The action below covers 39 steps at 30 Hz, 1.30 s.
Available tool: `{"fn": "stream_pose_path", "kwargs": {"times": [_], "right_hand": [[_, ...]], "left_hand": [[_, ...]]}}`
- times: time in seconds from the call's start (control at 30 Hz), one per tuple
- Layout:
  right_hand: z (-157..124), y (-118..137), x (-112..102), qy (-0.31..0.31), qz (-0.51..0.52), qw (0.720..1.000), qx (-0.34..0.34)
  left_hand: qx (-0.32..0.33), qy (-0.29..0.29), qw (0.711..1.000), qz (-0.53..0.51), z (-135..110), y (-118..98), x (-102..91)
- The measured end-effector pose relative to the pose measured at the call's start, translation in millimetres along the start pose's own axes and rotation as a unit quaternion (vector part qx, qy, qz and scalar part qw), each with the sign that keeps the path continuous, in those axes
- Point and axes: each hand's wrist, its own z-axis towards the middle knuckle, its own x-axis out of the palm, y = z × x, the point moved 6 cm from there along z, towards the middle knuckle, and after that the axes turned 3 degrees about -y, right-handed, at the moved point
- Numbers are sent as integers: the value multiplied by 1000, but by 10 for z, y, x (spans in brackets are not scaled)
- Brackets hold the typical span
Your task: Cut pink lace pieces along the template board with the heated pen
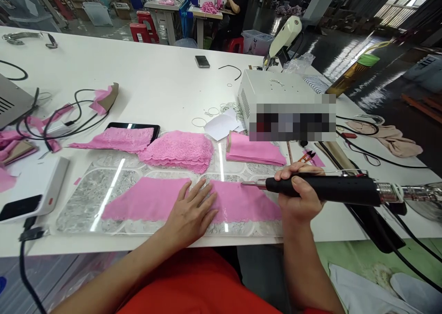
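Observation:
A long pink fabric piece (138,199) lies flat on a clear patterned mat (76,208) near the table's front edge. My left hand (193,210) rests on its middle, fingers spread, palm down. In my right hand (300,189) is a black handheld tool with a thin metal tip (338,189), held level and pointing left. The tip is at the upper edge of the fabric, right of my left hand; whether it touches cannot be told. Behind lie a scalloped pink lace stack (179,150), another pink lace piece (127,139) and a folded pink bundle (255,149).
A grey box (276,86) with cables stands at the back right, orange-handled snips (306,156) before it. Left are a white device (41,189), black cables (51,130) and pink scraps. A phone (202,61) lies farther back. Another person (238,5) sits at a sewing machine beyond.

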Motion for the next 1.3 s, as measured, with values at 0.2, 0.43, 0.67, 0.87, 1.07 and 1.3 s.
{"fn": "stream_pose_path", "kwargs": {"times": [0.2, 0.43, 0.67, 0.87, 1.07, 1.3], "right_hand": [[13, -11, 4, 10, -2, 1000, -11], [30, 7, 23, 10, -8, 1000, -22], [130, 186, -231, -52, -23, 996, -64], [129, 181, -284, -53, -38, 995, -69], [113, 147, -242, -49, -33, 996, -65], [114, 117, -244, -42, -41, 996, -65]], "left_hand": [[2, 2, 1000, 2, -1, 1, 1], [6, -3, 1000, -1, 7, 4, -1], [9, -1, 1000, 1, 8, 11, 5], [9, -1, 1000, 5, 15, 4, 1], [8, -3, 1000, 7, 10, 9, 6], [11, -7, 1000, 6, 15, 16, 12]]}}
